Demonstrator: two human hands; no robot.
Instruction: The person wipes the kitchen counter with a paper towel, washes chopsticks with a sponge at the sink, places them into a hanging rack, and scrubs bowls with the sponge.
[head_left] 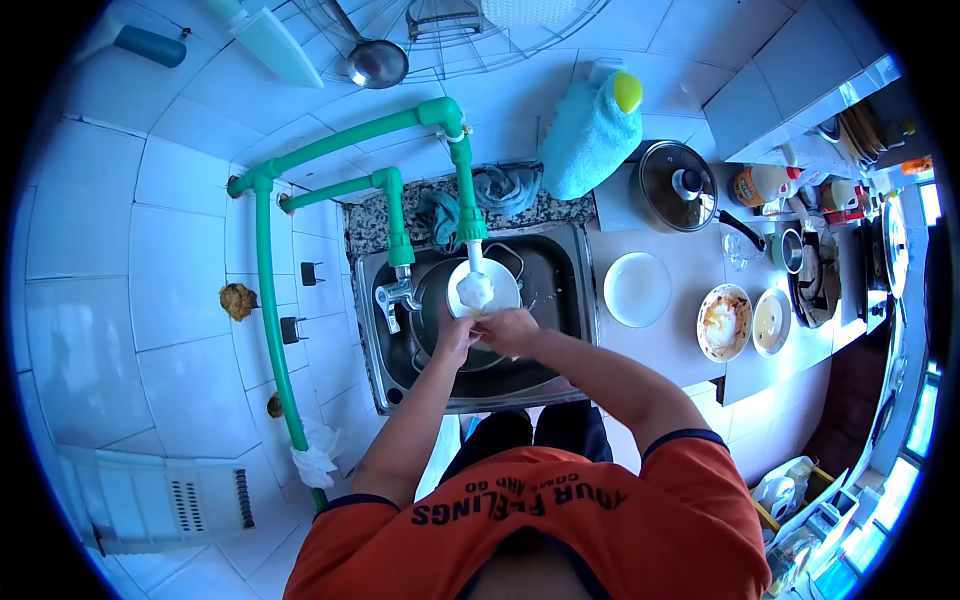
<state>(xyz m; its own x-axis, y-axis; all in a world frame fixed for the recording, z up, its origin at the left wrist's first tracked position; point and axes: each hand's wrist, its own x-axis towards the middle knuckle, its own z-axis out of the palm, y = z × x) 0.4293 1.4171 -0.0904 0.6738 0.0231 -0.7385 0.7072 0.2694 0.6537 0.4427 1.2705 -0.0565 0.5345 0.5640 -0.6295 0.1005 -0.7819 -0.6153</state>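
Observation:
A white bowl (509, 292) is over the sink (570, 300), right below the white end of a green pipe tap (474, 258). Something white, water or foam, shows in the bowl. My left hand (457, 338) grips the bowl's near edge, fingers closed. Beside it, my right hand (508, 331) is also closed, at the same near rim. Its fingertips are partly hidden, and I cannot make out whether they hold the rim or some small thing. Behind the bowl, a large dark round pan (428, 300) lies in the sink.
A chrome tap (397, 296) stands left of the bowl. On the right counter are a white plate (637, 290), a food-stained bowl (724, 322), another light bowl (771, 323) and a lidded pan (676, 187). A blue towel (594, 140) and a hanging ladle (377, 64) are at the back.

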